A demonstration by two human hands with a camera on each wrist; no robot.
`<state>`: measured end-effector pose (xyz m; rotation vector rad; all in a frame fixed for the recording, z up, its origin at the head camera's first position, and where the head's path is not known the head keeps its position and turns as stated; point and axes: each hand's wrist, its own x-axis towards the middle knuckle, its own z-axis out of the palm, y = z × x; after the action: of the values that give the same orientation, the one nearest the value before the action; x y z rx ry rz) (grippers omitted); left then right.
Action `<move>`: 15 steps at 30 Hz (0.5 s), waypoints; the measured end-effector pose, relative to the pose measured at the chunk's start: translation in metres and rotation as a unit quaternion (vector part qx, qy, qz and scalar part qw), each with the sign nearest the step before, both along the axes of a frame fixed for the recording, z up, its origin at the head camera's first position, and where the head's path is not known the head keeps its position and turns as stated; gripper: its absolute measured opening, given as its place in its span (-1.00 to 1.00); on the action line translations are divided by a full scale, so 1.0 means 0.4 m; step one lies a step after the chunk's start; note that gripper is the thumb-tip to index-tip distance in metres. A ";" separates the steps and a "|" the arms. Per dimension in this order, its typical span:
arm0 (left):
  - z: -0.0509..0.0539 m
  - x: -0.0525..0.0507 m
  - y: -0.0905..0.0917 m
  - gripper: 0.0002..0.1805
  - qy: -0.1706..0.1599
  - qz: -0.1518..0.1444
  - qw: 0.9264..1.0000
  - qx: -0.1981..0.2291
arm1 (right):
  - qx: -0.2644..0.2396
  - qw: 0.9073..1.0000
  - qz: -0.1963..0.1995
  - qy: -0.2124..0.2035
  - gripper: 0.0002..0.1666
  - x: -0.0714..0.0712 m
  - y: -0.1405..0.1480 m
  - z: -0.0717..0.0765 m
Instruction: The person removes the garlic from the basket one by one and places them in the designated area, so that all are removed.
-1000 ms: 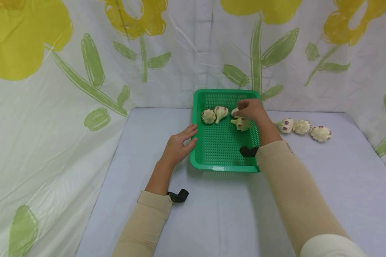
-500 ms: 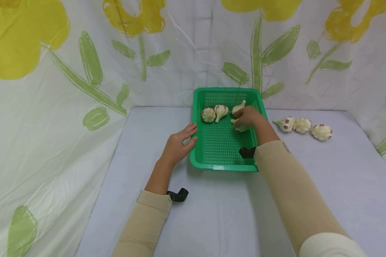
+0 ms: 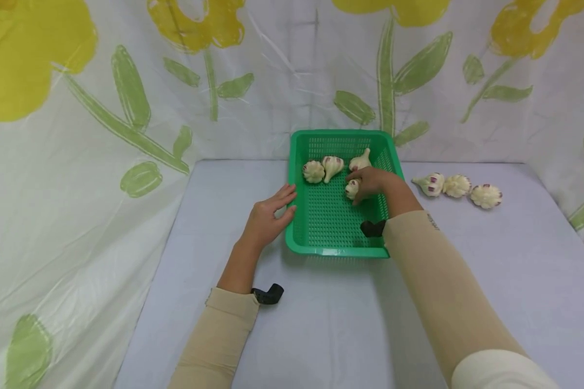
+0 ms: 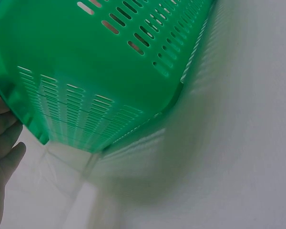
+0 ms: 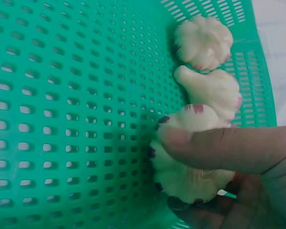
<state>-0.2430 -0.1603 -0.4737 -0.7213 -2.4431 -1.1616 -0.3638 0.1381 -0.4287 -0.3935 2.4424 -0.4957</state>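
Right hand (image 3: pixel 372 183) pinching a garlic bulb (image 3: pixel 352 190) between thumb and fingers, the grip narrowed to the bulb's width; the bulb lies inside the green basket (image 3: pixel 338 252), toward 1 o'clock from its centre (clock directions as in the head view). A rounded, purple-marked side of the bulb faces 9 o'clock; its neck is hidden, so the direction of its long axis cannot be told. The basket's longer axis runs from 12 to 6 o'clock. Left hand (image 3: pixel 267 219) touching the basket's rim at 9 o'clock, fingers extended, not wrapped round anything visible.

Also in the basket: a ribbed bulb (image 3: pixel 313 172) at 11 o'clock; just beside it, a second bulb (image 3: pixel 333 165), neck toward 7 o'clock; near the held bulb, a third bulb (image 3: pixel 359 162), neck toward 1 o'clock. Outside, at 2 o'clock, a row of three bulbs (image 3: pixel 457 186), the nearest to the basket with its neck toward 10 o'clock.

Surface: pale, smooth-topped table (image 3: pixel 316 329). Behind and at 9 o'clock, a white curtain (image 3: pixel 272 113) printed with yellow flowers and green leaves.
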 end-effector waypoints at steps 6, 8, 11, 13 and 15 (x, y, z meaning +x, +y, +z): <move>-0.002 -0.005 -0.002 -0.59 0.006 0.000 1.000 0.000 | -0.014 1.000 -0.002 -0.001 -0.09 -0.008 0.003 -0.002; -0.001 -0.005 -0.002 -0.59 0.007 -0.001 1.000 0.002 | -0.019 1.000 -0.004 -0.002 -0.09 -0.007 0.004 0.000; 0.000 -0.005 -0.002 -0.58 0.006 -0.002 1.000 0.002 | -0.025 1.000 -0.006 0.000 -0.08 -0.005 0.005 0.000; 0.001 -0.004 -0.002 -0.58 0.004 -0.002 1.000 0.003 | -0.025 1.000 -0.001 0.009 -0.07 -0.004 0.006 0.000; 0.001 -0.004 -0.002 -0.58 0.001 -0.001 1.000 0.001 | -0.025 1.000 0.003 0.016 -0.06 -0.009 0.008 -0.006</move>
<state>-0.2444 -0.1612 -0.4734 -0.7243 -2.4394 -1.1621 -0.3673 0.1414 -0.4309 -0.4325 2.4622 -0.5516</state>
